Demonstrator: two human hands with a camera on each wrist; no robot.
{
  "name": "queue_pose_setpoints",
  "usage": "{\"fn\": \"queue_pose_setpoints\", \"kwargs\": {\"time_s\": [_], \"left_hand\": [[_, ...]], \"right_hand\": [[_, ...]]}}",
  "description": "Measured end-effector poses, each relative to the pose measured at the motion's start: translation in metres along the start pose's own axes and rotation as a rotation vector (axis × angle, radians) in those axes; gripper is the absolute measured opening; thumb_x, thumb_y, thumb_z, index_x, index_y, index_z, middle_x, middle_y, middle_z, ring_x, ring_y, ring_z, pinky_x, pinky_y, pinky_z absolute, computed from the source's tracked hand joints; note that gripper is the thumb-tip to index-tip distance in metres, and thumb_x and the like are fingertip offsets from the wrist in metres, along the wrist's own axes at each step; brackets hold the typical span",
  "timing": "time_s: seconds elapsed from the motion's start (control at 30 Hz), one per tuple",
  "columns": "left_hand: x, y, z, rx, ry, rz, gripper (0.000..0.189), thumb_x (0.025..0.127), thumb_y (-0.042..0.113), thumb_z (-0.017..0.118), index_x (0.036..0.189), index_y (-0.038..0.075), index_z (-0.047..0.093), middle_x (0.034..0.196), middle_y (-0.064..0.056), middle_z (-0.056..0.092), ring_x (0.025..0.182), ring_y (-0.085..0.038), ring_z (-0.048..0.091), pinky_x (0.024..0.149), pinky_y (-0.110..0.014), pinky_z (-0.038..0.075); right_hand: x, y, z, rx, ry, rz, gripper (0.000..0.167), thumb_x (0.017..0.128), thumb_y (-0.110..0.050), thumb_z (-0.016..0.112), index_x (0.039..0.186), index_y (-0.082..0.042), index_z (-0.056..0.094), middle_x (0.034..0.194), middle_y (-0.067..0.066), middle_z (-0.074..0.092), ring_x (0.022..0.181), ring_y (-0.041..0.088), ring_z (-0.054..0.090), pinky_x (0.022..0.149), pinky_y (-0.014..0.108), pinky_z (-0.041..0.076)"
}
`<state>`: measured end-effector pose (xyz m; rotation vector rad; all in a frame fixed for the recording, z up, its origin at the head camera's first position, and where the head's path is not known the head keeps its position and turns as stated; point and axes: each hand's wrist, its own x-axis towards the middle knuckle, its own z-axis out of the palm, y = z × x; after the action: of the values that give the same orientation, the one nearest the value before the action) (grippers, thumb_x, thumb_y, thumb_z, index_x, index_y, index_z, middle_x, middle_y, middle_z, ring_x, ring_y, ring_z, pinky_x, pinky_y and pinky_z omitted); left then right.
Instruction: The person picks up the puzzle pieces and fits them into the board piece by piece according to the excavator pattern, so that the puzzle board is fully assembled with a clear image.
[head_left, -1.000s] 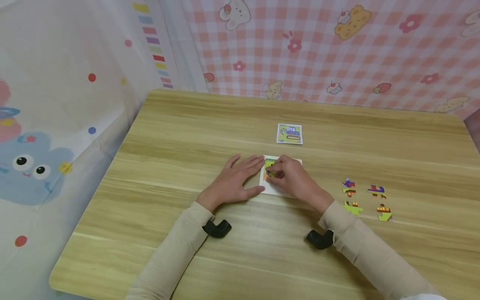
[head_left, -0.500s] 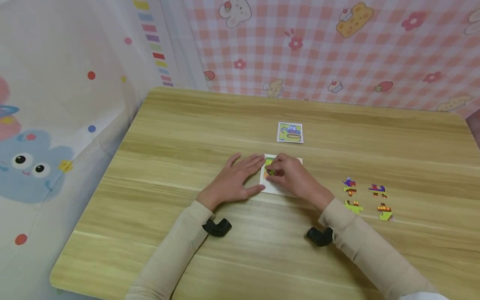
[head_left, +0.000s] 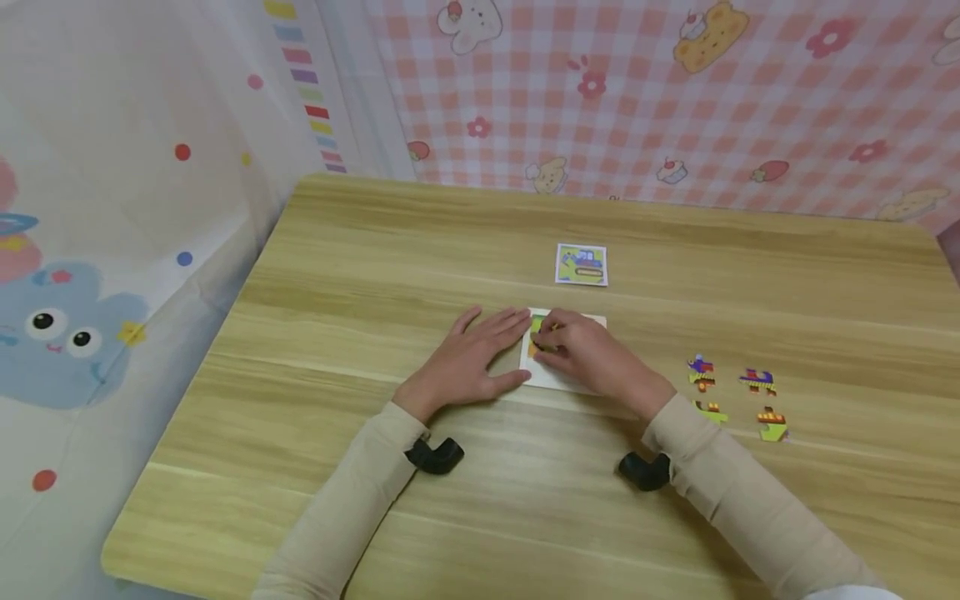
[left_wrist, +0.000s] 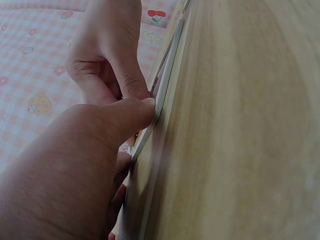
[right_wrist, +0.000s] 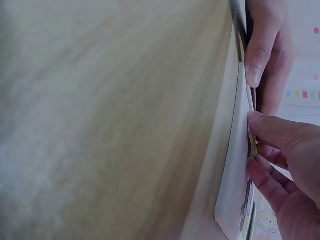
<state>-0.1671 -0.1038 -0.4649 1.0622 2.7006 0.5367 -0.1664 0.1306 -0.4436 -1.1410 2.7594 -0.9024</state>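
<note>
A white-framed puzzle board lies on the wooden table in front of me. My left hand rests along its left side with spread fingers, fingertips at the upper left corner and thumb at the lower left edge. Over the board my right hand pinches a small puzzle piece between thumb and fingers; most of the piece is hidden by them. Green and orange picture area shows inside the frame on the left. In the left wrist view, the left thumb presses on the board's edge.
Several loose puzzle pieces in purple, orange and lime lie to the right of the board. Behind it lies a picture card of a blue excavator. Black curved wrist mounts stick out below both sleeves. A pink checked cloth hangs behind the table.
The right hand has shifted and turned slightly over the board, still pinching the puzzle piece. The left hand stays in place.
</note>
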Motion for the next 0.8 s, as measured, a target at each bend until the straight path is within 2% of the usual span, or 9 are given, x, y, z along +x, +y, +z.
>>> {"fn": "queue_pose_setpoints", "kwargs": {"time_s": [0.33,0.53,0.8], "left_hand": [[0.0000,0.0012,-0.0001,0.003,-0.003,-0.006,0.079,0.101,0.059,0.049,0.165,0.016,0.027,0.170,0.002,0.024,0.158,-0.017,0.019,0.127,-0.048,0.000],[0.0009,0.0022,-0.0012,0.010,-0.012,-0.009,0.080,0.101,0.059,0.050,0.165,0.017,0.026,0.170,0.003,0.024,0.158,-0.017,0.018,0.128,-0.047,0.001],[0.0012,0.0014,-0.0014,0.018,-0.003,-0.006,0.080,0.101,0.058,0.051,0.165,0.016,0.027,0.170,0.003,0.024,0.157,-0.017,0.019,0.127,-0.048,0.001]], "right_hand": [[-0.0021,-0.0010,-0.0026,0.021,-0.004,0.041,0.025,0.091,-0.006,0.080,0.110,0.008,0.077,0.104,0.015,0.068,0.089,0.023,0.066,0.078,0.037,0.059],[-0.0038,0.0005,-0.0014,-0.029,0.029,0.003,0.021,0.090,-0.006,0.080,0.106,0.008,0.078,0.099,0.014,0.070,0.087,0.024,0.068,0.077,0.037,0.060],[-0.0044,0.0005,-0.0037,-0.099,0.022,-0.083,0.014,0.091,-0.002,0.077,0.102,0.006,0.079,0.100,0.014,0.073,0.095,0.028,0.070,0.087,0.041,0.059]]}}
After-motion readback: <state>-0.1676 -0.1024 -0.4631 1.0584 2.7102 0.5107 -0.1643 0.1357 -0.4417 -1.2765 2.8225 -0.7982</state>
